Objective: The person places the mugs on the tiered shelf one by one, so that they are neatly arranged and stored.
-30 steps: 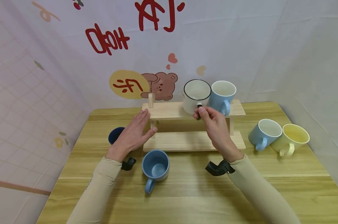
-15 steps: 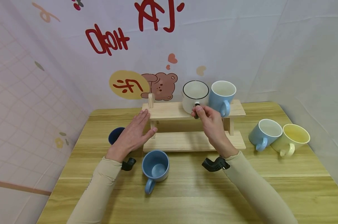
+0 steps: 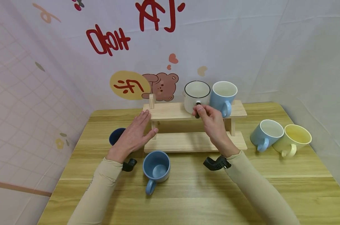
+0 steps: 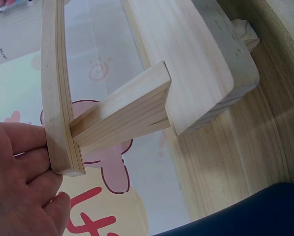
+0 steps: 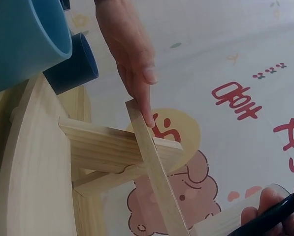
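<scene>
My right hand (image 3: 213, 125) pinches the black handle (image 5: 265, 216) of a white mug (image 3: 196, 93) with a black rim. The white mug is upright on the top board of a two-tier wooden rack (image 3: 170, 111), just left of a light blue mug (image 3: 222, 97). My left hand (image 3: 133, 134) has its fingers straight, with the tips touching the left end of the top board. In the left wrist view, the fingers (image 4: 31, 162) lie against that board end. A dark blue mug (image 3: 115, 135) is partly hidden behind the left hand.
A medium blue mug (image 3: 156, 167) stands on the wooden table (image 3: 187, 200) before the rack, handle toward me. To the right are another light blue mug (image 3: 267, 132) and a yellow mug (image 3: 292, 140). Behind the rack hangs a printed white cloth (image 3: 229, 47).
The right hand and the white mug have shifted slightly left and down, away from the light blue mug, then stay almost still. My left hand keeps its place.
</scene>
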Demonstrator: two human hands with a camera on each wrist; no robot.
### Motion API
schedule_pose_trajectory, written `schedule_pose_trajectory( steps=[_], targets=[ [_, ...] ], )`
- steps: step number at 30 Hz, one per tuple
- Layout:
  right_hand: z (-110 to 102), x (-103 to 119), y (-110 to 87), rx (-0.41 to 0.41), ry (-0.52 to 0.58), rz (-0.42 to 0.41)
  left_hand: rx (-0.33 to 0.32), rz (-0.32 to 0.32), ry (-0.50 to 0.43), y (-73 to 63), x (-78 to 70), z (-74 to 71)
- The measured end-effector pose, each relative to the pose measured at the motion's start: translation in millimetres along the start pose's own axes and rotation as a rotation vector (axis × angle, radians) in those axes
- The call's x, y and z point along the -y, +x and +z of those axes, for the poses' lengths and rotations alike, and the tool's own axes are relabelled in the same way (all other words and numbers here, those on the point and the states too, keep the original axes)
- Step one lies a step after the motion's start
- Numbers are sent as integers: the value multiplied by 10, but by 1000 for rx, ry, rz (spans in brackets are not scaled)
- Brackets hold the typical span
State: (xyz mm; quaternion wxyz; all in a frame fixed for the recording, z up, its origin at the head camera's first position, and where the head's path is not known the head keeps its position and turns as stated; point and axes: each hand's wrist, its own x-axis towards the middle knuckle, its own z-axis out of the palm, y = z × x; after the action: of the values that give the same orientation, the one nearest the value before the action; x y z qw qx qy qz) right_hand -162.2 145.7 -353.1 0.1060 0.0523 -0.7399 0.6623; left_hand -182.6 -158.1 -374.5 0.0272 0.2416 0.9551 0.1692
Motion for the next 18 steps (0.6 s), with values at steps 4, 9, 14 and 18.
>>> schedule_pose_trajectory(
  steps=[4,9,14,18],
  targets=[
    [-4,10,20,7,-16,8,4,-5,-5,-4,4,-7],
    [-14,31,29,19,-4,49,14,-9,-21,4,16,-39],
    [-68,19,-22,59,-9,56,31,-5,-46,14,11,-80],
    [-113,3,-119,89,-70,22,8,3,-38,-19,-27,-120]
  ],
)
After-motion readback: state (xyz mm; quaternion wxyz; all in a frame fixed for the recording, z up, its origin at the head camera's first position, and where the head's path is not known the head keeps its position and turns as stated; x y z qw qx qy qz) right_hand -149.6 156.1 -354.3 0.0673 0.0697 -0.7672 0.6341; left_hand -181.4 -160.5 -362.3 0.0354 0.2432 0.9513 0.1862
